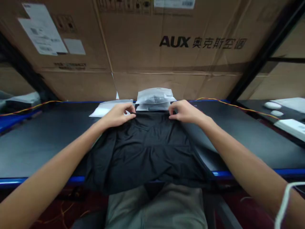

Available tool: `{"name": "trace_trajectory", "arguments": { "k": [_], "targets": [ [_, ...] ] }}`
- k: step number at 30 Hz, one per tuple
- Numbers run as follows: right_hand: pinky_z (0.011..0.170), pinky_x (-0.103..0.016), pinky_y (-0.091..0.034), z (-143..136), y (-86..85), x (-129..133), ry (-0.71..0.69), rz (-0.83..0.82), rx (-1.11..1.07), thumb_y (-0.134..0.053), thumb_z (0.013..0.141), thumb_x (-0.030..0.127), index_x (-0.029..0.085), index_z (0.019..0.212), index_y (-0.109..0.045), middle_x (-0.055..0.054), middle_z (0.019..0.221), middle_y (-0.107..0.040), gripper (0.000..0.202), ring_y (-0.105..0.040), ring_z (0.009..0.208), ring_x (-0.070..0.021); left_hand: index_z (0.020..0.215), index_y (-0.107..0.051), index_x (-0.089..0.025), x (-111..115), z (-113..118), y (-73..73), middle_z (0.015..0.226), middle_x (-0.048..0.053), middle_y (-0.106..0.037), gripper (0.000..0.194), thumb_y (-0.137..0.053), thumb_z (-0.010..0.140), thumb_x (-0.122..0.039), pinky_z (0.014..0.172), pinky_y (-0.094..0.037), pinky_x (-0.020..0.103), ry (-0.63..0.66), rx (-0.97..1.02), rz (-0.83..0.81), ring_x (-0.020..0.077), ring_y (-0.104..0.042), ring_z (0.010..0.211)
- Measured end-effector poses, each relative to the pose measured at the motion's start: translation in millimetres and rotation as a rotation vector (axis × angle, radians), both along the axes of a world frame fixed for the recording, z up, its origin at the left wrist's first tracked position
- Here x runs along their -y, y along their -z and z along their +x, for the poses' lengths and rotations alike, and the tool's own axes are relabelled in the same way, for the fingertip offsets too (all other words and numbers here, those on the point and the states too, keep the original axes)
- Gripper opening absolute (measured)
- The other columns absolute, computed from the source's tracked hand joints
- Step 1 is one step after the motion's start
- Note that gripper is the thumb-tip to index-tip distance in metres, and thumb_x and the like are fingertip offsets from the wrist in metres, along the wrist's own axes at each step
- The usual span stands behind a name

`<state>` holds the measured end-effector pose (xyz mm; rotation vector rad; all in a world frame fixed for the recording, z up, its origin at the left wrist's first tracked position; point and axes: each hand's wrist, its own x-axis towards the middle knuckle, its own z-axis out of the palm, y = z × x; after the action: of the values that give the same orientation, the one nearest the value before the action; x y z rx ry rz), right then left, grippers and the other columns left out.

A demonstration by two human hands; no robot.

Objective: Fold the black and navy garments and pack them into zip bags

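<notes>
A black garment (152,152) is spread over the dark tabletop, its lower part hanging past the front edge towards my lap. My left hand (122,114) pinches its far edge at the left corner between thumb and fingers. At the other end of that edge, my right hand (182,111) pinches the fabric in the same way. The stretch of cloth between the hands lies fairly straight, while wrinkles run through the body of the garment. Just beyond the hands sit white plastic packages (154,95), stacked. Another white package (101,109) lies flat behind my left hand.
Large cardboard boxes (147,54) stand upright behind the table (35,140), framed by black posts. A red and yellow wire (238,106) runs along the back. At far right lie a white power strip (290,127) and small white objects (273,105). A white cable (284,203) hangs at lower right.
</notes>
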<state>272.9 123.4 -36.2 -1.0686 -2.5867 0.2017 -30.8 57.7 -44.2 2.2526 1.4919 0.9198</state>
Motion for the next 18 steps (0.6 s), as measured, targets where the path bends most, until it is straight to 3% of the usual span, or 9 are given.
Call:
{"name": "trace_trajectory", "arguments": {
  "k": [7,14,18],
  "targets": [
    [0.084,-0.032,-0.046,5.0,-3.2,1.1,-0.007,-0.008,0.047,-0.073,0.068,0.018,0.018,0.105,-0.074,-0.008,0.106,-0.074,0.037,-0.065,0.098,-0.0261,0.078,-0.069,-0.021,11.1,2.6,-11.1,0.083,0.003,-0.07,0.018,-0.071,0.066,-0.034,0.079,-0.048,0.031,0.053,0.055,-0.037,0.0209,-0.062,0.079],
    [0.071,-0.029,-0.044,7.5,-10.6,2.0,-0.023,-0.076,0.026,-0.067,0.065,0.013,0.016,0.097,-0.075,-0.005,0.088,-0.072,0.033,-0.062,0.08,-0.0205,0.078,-0.073,-0.022,12.6,2.5,-10.9,0.082,0.003,-0.071,0.015,-0.07,0.064,-0.027,0.082,-0.049,0.033,0.092,0.069,-0.033,0.0224,-0.063,0.079],
    [0.069,-0.028,-0.044,12.9,-24.9,11.2,-0.176,-0.341,-0.06,-0.07,0.065,0.022,0.018,0.092,-0.074,-0.002,0.083,-0.07,0.028,-0.06,0.077,-0.0179,0.074,-0.074,-0.023,20.3,3.0,-20.2,0.08,0.003,-0.071,0.011,-0.068,0.065,-0.026,0.083,-0.048,0.031,0.136,0.049,-0.037,0.0226,-0.063,0.08]
  ]
}}
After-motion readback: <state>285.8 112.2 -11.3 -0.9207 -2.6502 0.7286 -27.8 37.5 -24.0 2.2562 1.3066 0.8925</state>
